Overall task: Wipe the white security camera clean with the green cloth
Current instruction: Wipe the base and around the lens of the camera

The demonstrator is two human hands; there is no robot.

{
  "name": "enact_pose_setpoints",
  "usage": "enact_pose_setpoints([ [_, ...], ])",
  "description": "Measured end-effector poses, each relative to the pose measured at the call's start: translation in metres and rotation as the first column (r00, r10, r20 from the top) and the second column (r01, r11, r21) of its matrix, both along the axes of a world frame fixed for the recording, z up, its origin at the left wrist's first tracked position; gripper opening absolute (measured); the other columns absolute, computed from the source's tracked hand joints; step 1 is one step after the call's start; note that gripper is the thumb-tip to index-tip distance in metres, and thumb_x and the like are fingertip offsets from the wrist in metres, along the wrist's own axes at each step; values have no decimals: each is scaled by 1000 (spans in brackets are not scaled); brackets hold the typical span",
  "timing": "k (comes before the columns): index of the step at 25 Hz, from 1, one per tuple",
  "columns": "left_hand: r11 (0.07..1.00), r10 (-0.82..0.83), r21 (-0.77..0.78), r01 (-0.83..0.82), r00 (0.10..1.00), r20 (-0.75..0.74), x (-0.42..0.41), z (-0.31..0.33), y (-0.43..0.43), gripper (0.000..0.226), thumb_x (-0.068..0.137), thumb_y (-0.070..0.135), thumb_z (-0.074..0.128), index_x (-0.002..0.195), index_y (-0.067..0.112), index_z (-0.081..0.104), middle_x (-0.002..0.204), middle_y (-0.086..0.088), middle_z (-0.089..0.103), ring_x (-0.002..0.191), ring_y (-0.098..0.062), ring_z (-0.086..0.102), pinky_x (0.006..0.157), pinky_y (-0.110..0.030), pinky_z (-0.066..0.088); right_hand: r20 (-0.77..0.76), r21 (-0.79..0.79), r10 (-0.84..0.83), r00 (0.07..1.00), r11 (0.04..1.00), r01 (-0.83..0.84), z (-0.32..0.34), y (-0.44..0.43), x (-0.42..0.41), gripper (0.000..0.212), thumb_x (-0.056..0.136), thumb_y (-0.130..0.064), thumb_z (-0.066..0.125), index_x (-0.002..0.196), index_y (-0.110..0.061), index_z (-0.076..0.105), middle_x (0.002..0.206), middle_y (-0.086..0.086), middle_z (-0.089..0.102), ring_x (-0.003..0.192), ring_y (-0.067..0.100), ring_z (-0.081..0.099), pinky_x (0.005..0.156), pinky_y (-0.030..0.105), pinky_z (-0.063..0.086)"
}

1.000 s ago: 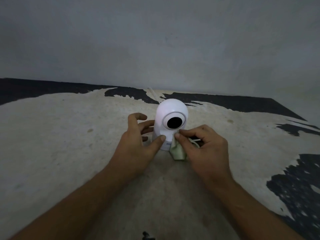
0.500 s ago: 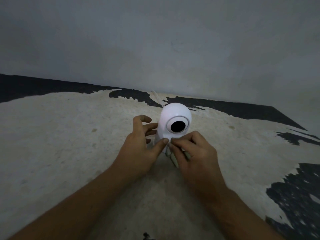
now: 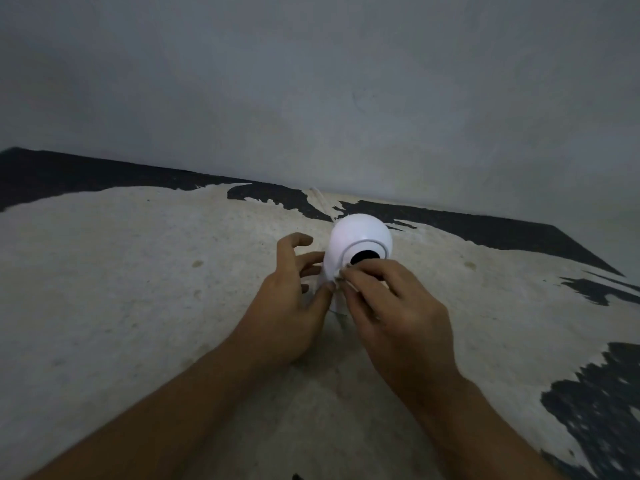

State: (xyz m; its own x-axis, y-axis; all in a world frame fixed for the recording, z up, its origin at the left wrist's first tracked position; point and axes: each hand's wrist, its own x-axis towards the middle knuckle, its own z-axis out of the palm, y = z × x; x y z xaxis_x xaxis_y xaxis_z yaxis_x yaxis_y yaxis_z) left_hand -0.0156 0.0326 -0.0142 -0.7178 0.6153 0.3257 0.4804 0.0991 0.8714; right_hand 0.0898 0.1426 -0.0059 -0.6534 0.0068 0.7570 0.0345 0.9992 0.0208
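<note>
The white security camera (image 3: 356, 233) stands upright on the worn surface, its round head and black lens (image 3: 363, 257) facing me. My left hand (image 3: 289, 299) wraps its lower body from the left, thumb on the front. My right hand (image 3: 394, 306) pinches the green cloth (image 3: 341, 277) and presses it against the camera's front just below the lens. Most of the cloth is hidden under my fingers; only a small pale edge shows.
The surface (image 3: 138, 289) is pale and rough with peeling black patches at the right (image 3: 595, 410) and along the back edge. A grey wall (image 3: 311, 98) rises directly behind the camera. A white cable (image 3: 317, 199) runs back from the camera to the wall.
My right hand has moved the cloth up from the camera's base to just under the lens, covering its lower front. The left hand keeps its hold.
</note>
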Motion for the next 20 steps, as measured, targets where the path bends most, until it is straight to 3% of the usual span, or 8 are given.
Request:
enact_pose_setpoints([
  [2,1000,-18,21,18,999,30,-1,-1,0,54,89,18,48,131,31,17,140,1,47,110,-4,51,81,-5,44,73,19,-22,997,1000,21,-2,-4,-4,24,87,-19,61,103,-4,70,95,14,72,80,23,68,71,25,55],
  [4,1000,-20,18,20,999,42,-2,-1,-2,51,91,13,43,131,31,18,139,1,47,106,-1,49,72,2,41,89,26,0,996,1000,-3,-3,-8,-3,23,85,-18,62,100,-5,72,92,13,72,79,22,69,73,23,53],
  [8,1000,-27,9,26,999,40,1,5,-5,54,89,8,42,131,30,16,141,0,44,114,-11,51,91,-23,46,-65,78,59,996,996,-54,5,-7,-3,25,89,-19,60,105,-3,70,101,13,73,94,22,68,92,26,46],
  [10,1000,-21,-2,22,999,41,1,7,-5,56,89,7,43,132,30,16,141,0,44,116,-15,52,95,-33,47,-49,99,39,998,995,-34,6,-6,-7,26,89,-19,60,105,-3,70,102,14,73,93,24,69,91,28,46],
  [14,1000,-25,-5,25,998,50,1,6,-3,59,88,8,48,131,31,16,140,0,46,115,-6,47,92,-20,45,66,78,19,998,997,-24,0,-8,-5,22,85,-20,64,99,-5,73,95,12,75,84,24,71,78,29,54],
  [20,1000,-14,-20,15,998,64,3,9,-3,64,85,12,54,132,31,15,140,1,45,121,-11,48,99,-29,43,-117,66,48,992,997,-40,15,2,-4,31,91,-23,54,104,0,70,101,17,73,95,27,69,91,35,52],
])
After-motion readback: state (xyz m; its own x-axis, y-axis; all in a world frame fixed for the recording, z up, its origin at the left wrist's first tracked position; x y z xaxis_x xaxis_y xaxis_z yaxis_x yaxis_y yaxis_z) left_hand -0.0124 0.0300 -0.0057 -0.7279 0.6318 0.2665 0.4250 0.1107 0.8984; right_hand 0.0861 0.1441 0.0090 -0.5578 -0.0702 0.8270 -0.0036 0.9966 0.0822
